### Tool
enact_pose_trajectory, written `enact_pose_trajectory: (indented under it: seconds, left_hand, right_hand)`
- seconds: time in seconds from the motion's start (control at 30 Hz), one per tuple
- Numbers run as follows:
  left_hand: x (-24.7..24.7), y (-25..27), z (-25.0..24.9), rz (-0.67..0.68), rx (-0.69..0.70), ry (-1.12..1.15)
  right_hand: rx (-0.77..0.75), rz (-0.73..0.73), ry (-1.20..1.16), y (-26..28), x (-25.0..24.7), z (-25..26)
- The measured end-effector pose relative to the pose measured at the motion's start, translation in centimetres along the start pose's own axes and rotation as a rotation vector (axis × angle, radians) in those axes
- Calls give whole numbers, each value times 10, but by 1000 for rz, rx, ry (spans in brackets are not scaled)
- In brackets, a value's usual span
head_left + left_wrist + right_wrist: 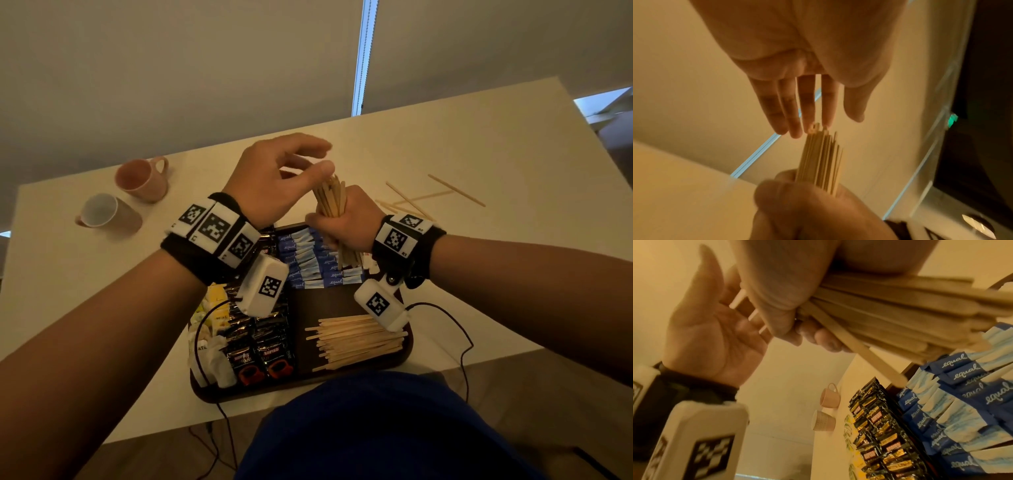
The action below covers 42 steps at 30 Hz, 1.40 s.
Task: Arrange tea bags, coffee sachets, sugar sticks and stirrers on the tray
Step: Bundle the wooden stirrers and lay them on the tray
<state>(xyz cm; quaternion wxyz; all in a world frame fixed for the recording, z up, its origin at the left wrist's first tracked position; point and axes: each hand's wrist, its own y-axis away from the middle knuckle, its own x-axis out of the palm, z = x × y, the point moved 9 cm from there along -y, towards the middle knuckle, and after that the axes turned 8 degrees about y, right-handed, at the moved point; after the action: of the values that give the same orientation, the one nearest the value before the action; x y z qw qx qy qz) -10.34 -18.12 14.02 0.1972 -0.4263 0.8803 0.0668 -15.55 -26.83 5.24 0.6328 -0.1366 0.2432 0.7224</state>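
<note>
My right hand (342,226) grips a bundle of wooden stirrers (330,200) upright above the far end of the dark tray (329,301). My left hand (315,157) is open, and its straight fingertips (812,125) touch the bundle's top ends (821,155). In the right wrist view the bundle (890,308) juts out of my right fist, just above the blue sugar sticks (962,402). On the tray lie blue sugar sticks (315,263), black coffee sachets (260,342), tea bags (212,318) and a pile of stirrers (356,339).
Several loose stirrers (421,200) lie on the white table beyond my right hand. Two pink cups (144,178) (102,212) sit at the far left of the table. A black cable (459,329) trails from my right wrist across the tray's right side.
</note>
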Motion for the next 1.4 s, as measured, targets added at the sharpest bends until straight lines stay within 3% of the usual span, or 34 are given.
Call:
enact_pose_trajectory:
  seconds: [0.17,0.23,0.4,0.57,0.7,0.8,0.87,0.97,1.4]
  left_hand:
    - [9,19,40,51,-164,29]
    - [23,26,48,156,-241,-5]
    - [76,53,76,500,-406,-378]
    - [96,80,120,641,-637,-258]
    - [104,86,131,639,-669,-166]
    - [99,80,135,594,-636,-262]
    - [86,70,135,501,-556,-390]
    - [71,65,136,427,-517,-392]
    - [73,78,130,420,-456,-321]
  right_hand:
    - [-46,31,205,-5,4,-11]
    - [-28,142,383,-1,22,-21]
    - [-132,417,753,21,67,-26]
    - [-1,465,778,29,85,-54]
    - [23,493,750,33,94,-69]
    - [60,541,804,39,101,-83]
    - [68,653,938,48,108,-96]
    - [74,768,1013,60,116,-115]
    - [-18,654,1002,68,119,-115]
